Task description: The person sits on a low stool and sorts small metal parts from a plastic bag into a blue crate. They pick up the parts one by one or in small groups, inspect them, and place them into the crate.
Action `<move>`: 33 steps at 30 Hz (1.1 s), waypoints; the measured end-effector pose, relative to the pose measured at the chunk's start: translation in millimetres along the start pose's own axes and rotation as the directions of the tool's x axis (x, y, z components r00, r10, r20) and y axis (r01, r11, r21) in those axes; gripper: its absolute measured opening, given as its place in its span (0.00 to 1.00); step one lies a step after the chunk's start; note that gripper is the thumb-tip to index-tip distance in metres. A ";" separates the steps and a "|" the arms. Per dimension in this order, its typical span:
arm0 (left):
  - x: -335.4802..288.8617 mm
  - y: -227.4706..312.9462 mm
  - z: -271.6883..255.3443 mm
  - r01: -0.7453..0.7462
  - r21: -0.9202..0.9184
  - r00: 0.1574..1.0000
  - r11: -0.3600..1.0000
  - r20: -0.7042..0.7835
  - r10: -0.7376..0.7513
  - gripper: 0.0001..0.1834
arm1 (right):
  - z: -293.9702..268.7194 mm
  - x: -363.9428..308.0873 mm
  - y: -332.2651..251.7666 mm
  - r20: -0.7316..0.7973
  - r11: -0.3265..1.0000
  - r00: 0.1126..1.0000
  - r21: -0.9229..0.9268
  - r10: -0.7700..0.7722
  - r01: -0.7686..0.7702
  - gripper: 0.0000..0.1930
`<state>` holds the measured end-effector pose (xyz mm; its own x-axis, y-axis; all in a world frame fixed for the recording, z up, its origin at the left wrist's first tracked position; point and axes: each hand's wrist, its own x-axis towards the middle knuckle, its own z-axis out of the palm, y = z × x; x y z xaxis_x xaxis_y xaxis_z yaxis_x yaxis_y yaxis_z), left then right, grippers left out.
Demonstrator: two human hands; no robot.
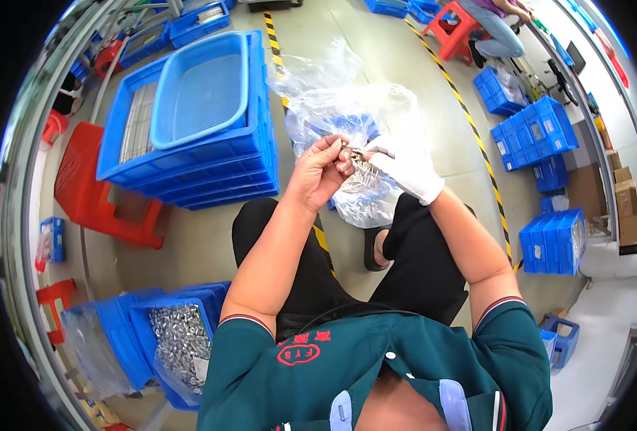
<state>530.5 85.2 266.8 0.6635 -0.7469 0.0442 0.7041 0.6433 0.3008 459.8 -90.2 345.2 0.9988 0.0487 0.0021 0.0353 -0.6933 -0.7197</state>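
Mid-piece, by my reading: one small metal part (355,151) is in hand, held up over an open clear plastic bag (397,108) between the knees. Left hand (320,171), bare: thumb and fingers pinched together on the part. Right hand (410,172), white-gloved: fingers drawn in at the part's other end; whether they clamp it, or a tool, cannot tell. Done so far: no separate finished pile that I can make out, so share completed is uncertain. Left: a heap of slender metal pieces (363,181) lies in the bag below the hands; finished or waiting, unclear, though the work looks far from over if waiting. Counts: hands, two, one gloved; part held, one visible; heap, too many and too tangled to number; light-blue basket (205,82), one, atop one stack of blue crates (196,171), at least four layers; red stool (85,179) beside that stack, one; lower left, one blue crate (143,327) filled with loose shiny fittings (182,337), past counting.
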 end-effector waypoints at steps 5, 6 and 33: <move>-16.8 3.3 5.7 0.037 0.062 0.999 0.997 0.006 -0.038 0.08 | 15.1 -5.1 -4.7 -0.072 0.986 0.994 0.142 -0.080 0.090 0.10; -18.2 3.8 5.5 0.033 0.078 0.999 0.996 -0.005 -0.033 0.08 | 15.4 -5.1 -8.3 -0.068 0.985 0.994 0.151 -0.080 0.090 0.09; 24.0 -1.4 18.2 0.040 0.842 0.975 0.538 -0.151 0.163 0.11 | 14.7 10.2 45.2 -0.154 0.964 0.985 0.240 -0.078 0.114 0.10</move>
<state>540.8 63.3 284.8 0.7997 -0.5982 -0.0515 0.1923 0.1740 0.9658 471.1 -110.5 302.5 0.9862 -0.0092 0.1652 0.1395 -0.4903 -0.8603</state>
